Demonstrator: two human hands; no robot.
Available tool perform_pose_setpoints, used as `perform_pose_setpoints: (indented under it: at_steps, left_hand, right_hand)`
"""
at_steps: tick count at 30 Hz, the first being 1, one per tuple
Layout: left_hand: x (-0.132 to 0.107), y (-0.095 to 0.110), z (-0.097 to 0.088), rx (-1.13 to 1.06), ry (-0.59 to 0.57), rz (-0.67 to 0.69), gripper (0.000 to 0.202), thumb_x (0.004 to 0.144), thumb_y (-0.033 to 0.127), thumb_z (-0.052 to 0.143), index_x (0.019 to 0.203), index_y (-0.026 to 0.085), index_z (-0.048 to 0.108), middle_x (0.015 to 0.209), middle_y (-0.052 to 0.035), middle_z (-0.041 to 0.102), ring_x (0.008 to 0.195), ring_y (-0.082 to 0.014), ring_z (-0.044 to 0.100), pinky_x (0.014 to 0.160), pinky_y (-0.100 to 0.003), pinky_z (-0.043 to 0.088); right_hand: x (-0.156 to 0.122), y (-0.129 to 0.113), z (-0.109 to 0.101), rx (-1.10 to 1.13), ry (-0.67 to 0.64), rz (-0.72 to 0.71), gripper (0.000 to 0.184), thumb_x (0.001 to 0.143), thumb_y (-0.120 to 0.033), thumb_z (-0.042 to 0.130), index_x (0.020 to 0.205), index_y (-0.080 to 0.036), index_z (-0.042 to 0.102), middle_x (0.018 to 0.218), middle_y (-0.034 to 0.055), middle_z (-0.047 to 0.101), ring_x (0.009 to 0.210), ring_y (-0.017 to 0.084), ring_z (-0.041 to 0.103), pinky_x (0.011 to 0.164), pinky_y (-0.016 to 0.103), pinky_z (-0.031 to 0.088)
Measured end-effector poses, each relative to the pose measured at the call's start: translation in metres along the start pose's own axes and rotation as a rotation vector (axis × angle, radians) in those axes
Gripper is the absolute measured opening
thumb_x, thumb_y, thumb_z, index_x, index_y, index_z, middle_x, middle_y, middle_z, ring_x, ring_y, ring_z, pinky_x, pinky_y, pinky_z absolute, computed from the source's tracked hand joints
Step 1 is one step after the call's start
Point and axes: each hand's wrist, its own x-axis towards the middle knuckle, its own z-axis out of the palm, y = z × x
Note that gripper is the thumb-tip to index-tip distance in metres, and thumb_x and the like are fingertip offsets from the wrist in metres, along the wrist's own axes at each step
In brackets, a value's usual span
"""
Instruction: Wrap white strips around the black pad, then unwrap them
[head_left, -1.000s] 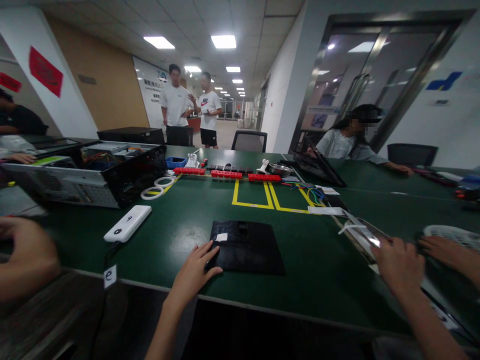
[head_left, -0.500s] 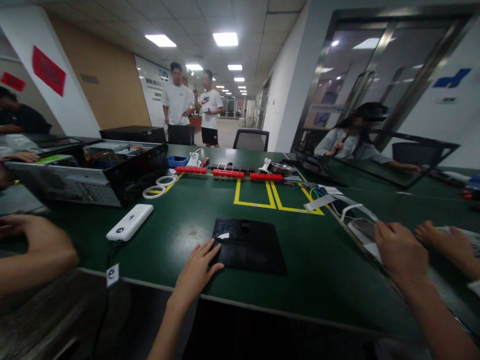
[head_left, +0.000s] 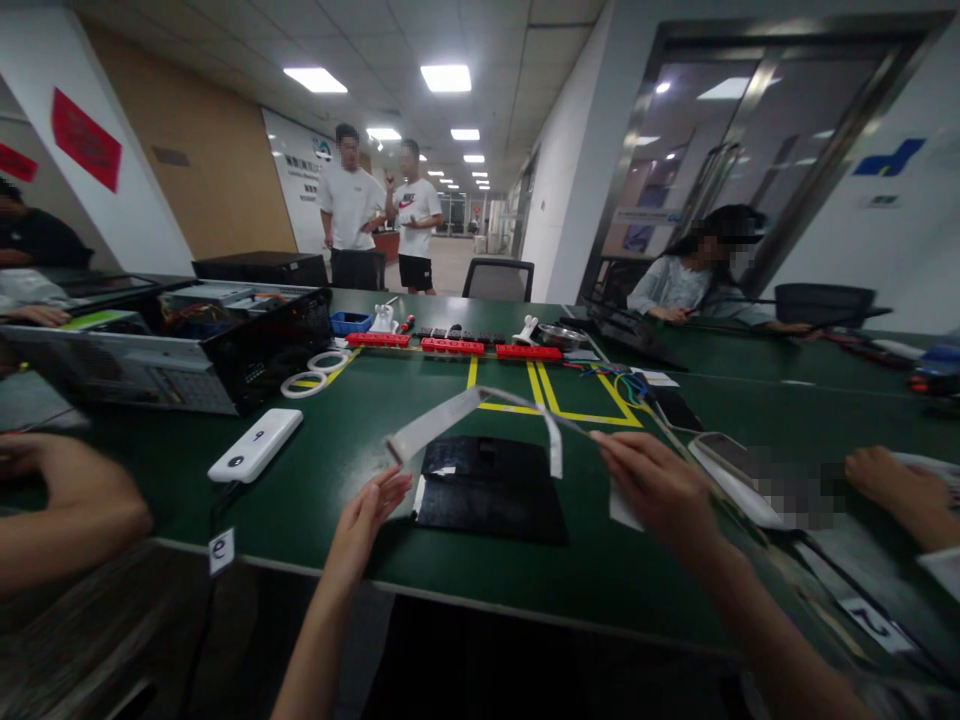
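Clock centred on the black panel (head_left: 491, 505), flat on the green counter (head_left: 330, 520), twelve at the far side.

Ten o'clock: open computer case (head_left: 169, 350). Nearer in, between nine and ten, a white power pack (head_left: 255, 447).

Nine: left hand (head_left: 366, 508), fingers loosely extended and clasping nothing that I can make out. Near end of the white strip (head_left: 435, 425) just beyond the fingertips; contact can't be told, some blur here.

Strip arches in the air over the panel's far side, ten round to two. Bends sharply, one tail dangling. Looks thin, light and floppy, easily creased; I'd pinch it close to both ends and draw gently.

Panel itself: smooth, a slight sheen, white label (head_left: 444, 470) near its left edge. Probably stiff, not very heavy, slippery if slid. Best lifted by opposite edges, nine and three, off the glossy face.

Three: right hand (head_left: 667, 495), thumb and fingertips pinching the strip's right end. White flap (head_left: 624, 508) hangs under it; joined or separate, unclear.

Past it, towards two to three: phone (head_left: 726, 455).
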Motion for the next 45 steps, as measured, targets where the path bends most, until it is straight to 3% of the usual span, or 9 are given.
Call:
perform_pose_setpoints:
  at_steps: [5, 7, 10, 15, 21, 30, 34, 39, 45]
  left_hand:
    - [-0.005, 0.002, 0.004, -0.023, 0.005, -0.057, 0.068, 0.084, 0.062, 0.042, 0.124, 0.009, 0.054, 0.113, -0.0170, 0.066, 0.105, -0.0273, 0.062, 0.092, -0.040, 0.048]
    - [-0.008, 0.005, 0.007, 0.043, -0.013, -0.048, 0.065, 0.085, 0.061, 0.040, 0.123, 0.010, 0.055, 0.110, -0.0169, 0.067, 0.101, -0.0274, 0.064, 0.089, -0.042, 0.050]
    - [-0.012, 0.011, 0.012, 0.341, -0.055, 0.059, 0.049, 0.088, 0.051, 0.042, 0.118, 0.016, 0.060, 0.115, -0.0129, 0.065, 0.106, -0.0265, 0.061, 0.093, -0.044, 0.047]
    - [-0.017, 0.015, 0.032, 0.851, -0.282, 0.391, 0.035, 0.091, 0.035, 0.045, 0.123, 0.027, 0.057, 0.129, -0.0046, 0.058, 0.125, -0.0235, 0.046, 0.108, -0.049, 0.029]
    - [-0.016, 0.006, 0.061, 1.174, -0.419, 0.568, 0.048, 0.087, 0.041, 0.053, 0.132, 0.028, 0.046, 0.138, -0.0071, 0.049, 0.132, -0.0309, 0.034, 0.107, -0.059, 0.024]
    - [-0.018, -0.009, 0.062, 1.272, -0.409, 0.552, 0.054, 0.084, 0.051, 0.052, 0.131, 0.026, 0.048, 0.138, -0.0109, 0.048, 0.130, -0.0358, 0.035, 0.103, -0.057, 0.030]
    - [-0.017, -0.010, 0.058, 1.254, -0.452, 0.531, 0.057, 0.085, 0.055, 0.047, 0.134, 0.026, 0.045, 0.142, -0.0104, 0.043, 0.133, -0.0359, 0.031, 0.104, -0.058, 0.028]
    - [-0.014, -0.005, 0.055, 1.233, -0.515, 0.465, 0.057, 0.086, 0.057, 0.044, 0.136, 0.028, 0.043, 0.145, -0.0102, 0.039, 0.135, -0.0358, 0.025, 0.104, -0.058, 0.026]
    - [-0.014, 0.001, 0.055, 1.191, -0.535, 0.386, 0.047, 0.089, 0.053, 0.043, 0.129, 0.029, 0.053, 0.144, -0.0100, 0.040, 0.136, -0.0340, 0.024, 0.106, -0.057, 0.023]
  right_hand:
    - [-0.025, -0.016, 0.053, 0.176, -0.404, -0.150, 0.038, 0.090, -0.013, 0.035, 0.118, -0.022, 0.060, 0.098, 0.0078, 0.064, 0.086, 0.014, 0.061, 0.069, 0.024, 0.052]
    - [-0.033, -0.019, 0.068, 0.167, -0.482, -0.200, 0.040, 0.088, -0.009, 0.037, 0.119, -0.022, 0.059, 0.100, 0.0083, 0.064, 0.086, 0.015, 0.060, 0.067, 0.025, 0.052]
    - [-0.039, -0.020, 0.078, 0.165, -0.541, -0.252, 0.042, 0.086, -0.007, 0.040, 0.122, -0.022, 0.055, 0.106, 0.0079, 0.062, 0.089, 0.016, 0.058, 0.070, 0.027, 0.052]
    - [-0.038, -0.022, 0.076, 0.179, -0.562, -0.316, 0.045, 0.086, -0.005, 0.038, 0.125, -0.022, 0.053, 0.113, 0.0087, 0.061, 0.098, 0.017, 0.055, 0.076, 0.030, 0.051]
    - [-0.032, -0.029, 0.075, 0.116, -0.589, -0.388, 0.042, 0.088, -0.008, 0.038, 0.125, -0.020, 0.053, 0.114, 0.0101, 0.061, 0.100, 0.019, 0.054, 0.080, 0.032, 0.050]
    - [-0.032, -0.040, 0.079, 0.127, -0.602, -0.406, 0.038, 0.087, -0.007, 0.041, 0.120, -0.017, 0.057, 0.108, 0.0106, 0.064, 0.095, 0.019, 0.058, 0.078, 0.033, 0.052]
    - [-0.044, -0.041, 0.080, 0.196, -0.617, -0.277, 0.037, 0.087, -0.009, 0.043, 0.120, -0.018, 0.059, 0.115, 0.0099, 0.063, 0.105, 0.020, 0.057, 0.089, 0.036, 0.049]
    - [-0.060, -0.038, 0.073, 0.419, -0.789, -0.058, 0.048, 0.093, -0.032, 0.039, 0.140, -0.024, 0.035, 0.144, 0.0054, 0.037, 0.133, 0.020, 0.032, 0.109, 0.046, 0.028]
    - [-0.060, -0.038, 0.062, 0.479, -0.938, 0.009, 0.056, 0.094, -0.045, 0.031, 0.145, -0.025, 0.020, 0.151, 0.0030, 0.019, 0.139, 0.019, 0.014, 0.113, 0.047, 0.013]
